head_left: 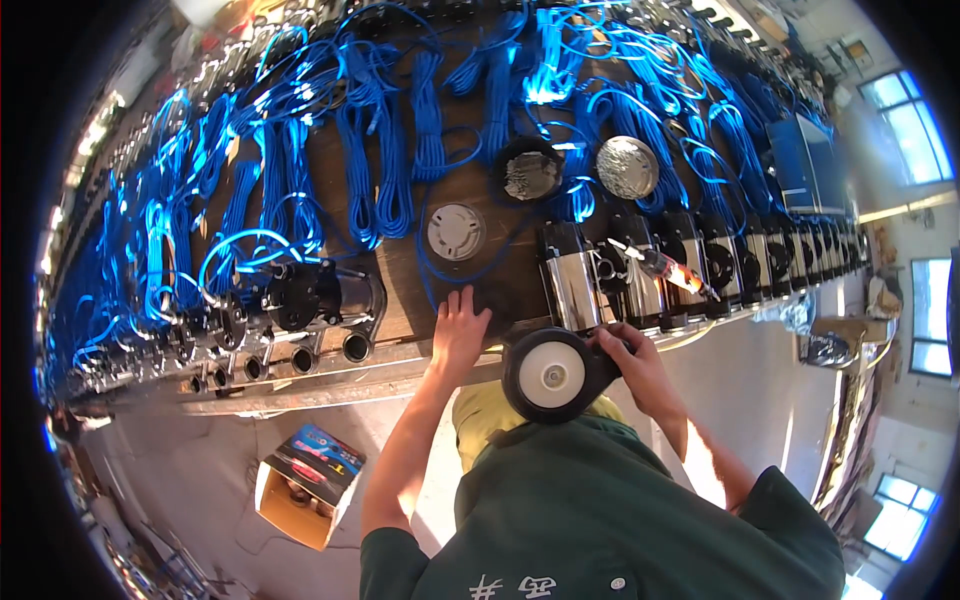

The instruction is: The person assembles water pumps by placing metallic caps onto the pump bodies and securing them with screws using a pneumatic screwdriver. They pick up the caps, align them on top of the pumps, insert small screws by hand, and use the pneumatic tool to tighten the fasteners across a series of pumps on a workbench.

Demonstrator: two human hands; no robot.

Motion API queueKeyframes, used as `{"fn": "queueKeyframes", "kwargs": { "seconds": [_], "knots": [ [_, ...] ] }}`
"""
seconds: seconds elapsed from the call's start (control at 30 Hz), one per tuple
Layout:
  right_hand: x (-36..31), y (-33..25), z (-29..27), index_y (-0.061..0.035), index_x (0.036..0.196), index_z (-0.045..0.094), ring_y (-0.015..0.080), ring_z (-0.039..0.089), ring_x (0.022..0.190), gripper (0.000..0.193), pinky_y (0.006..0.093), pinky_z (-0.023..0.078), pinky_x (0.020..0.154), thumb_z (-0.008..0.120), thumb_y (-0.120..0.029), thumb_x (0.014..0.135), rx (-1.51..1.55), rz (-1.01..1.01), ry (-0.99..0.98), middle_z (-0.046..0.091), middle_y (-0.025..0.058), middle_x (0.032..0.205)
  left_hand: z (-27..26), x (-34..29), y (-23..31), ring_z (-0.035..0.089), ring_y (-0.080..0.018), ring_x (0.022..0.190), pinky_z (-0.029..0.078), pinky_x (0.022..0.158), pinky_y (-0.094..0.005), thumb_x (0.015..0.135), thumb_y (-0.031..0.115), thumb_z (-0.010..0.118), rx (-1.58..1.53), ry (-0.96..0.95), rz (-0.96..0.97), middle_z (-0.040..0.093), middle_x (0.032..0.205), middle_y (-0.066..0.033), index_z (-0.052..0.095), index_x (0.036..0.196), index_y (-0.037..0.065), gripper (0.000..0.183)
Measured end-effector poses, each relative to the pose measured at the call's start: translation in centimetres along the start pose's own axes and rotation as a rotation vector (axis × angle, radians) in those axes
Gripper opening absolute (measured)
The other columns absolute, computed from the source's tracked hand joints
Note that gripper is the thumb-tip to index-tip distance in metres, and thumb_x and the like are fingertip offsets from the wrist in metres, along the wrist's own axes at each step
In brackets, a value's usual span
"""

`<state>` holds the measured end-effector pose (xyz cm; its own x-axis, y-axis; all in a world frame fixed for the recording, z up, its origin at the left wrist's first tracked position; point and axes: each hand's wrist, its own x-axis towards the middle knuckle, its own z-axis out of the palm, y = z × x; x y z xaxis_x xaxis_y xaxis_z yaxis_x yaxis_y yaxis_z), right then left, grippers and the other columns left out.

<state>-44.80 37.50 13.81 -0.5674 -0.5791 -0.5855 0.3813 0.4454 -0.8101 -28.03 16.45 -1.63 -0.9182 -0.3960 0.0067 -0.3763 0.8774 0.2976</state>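
At the front edge of the bench, my right hand (pixel 640 368) grips the side of a black round housing with a white disc (pixel 552 376) set in its face. The housing hangs over my lap. Just left of it my left hand (pixel 461 326) lies at the bench edge, fingers stretched and apart, with nothing visible in it. A thin loop of blue cable (pixel 428 275) runs close to those fingertips. Beyond them a white slotted disc (pixel 456 232) lies flat on the brown bench top (pixel 400 280).
Shiny cylindrical housings (pixel 572 275) line the right side, a screwdriver (pixel 668 268) across them. Black-ended pump bodies (pixel 320 296) stand left. Behind are a dark bowl (pixel 530 170), a bowl of pale paste (pixel 627 167) and blue cable bundles (pixel 375 150). A cardboard box (pixel 308 485) is on the floor.
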Motion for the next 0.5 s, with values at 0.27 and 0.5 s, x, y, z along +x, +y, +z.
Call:
{"fn": "queueKeyframes", "kwargs": {
  "seconds": [0.27, 0.5],
  "knots": [
    [-5.4, 2.3, -17.8, -0.0007, 0.106, 0.058, 0.0234, 0.06, 0.09, 0.037, 0.0356, 0.052, 0.079, 0.057, -0.034, 0.091, 0.278, -0.257, -0.169, 0.062, 0.0117, 0.095, -4.9, -3.2, -1.1, 0.048, -0.0402, 0.12, 0.042, 0.097, -0.0484, 0.067, 0.026, 0.079, -0.954, 0.169, -0.33, 0.036, 0.138, -0.0305, 0.06, 0.104, 0.001, 0.048],
    [-10.0, 26.0, -37.9, -0.021, 0.112, 0.064, 0.0302, 0.064, 0.094, 0.037, 0.0412, 0.053, 0.077, 0.063, -0.018, 0.075, -1.135, 0.407, 0.996, 0.061, 0.0056, 0.121, -15.6, -5.4, 6.1, 0.043, -0.0413, 0.124, 0.034, 0.107, -0.0477, 0.078, 0.06, 0.059, -2.52, 0.25, -0.351, 0.035, 0.139, -0.0305, 0.059, 0.117, 0.007, 0.065]
  ]
}}
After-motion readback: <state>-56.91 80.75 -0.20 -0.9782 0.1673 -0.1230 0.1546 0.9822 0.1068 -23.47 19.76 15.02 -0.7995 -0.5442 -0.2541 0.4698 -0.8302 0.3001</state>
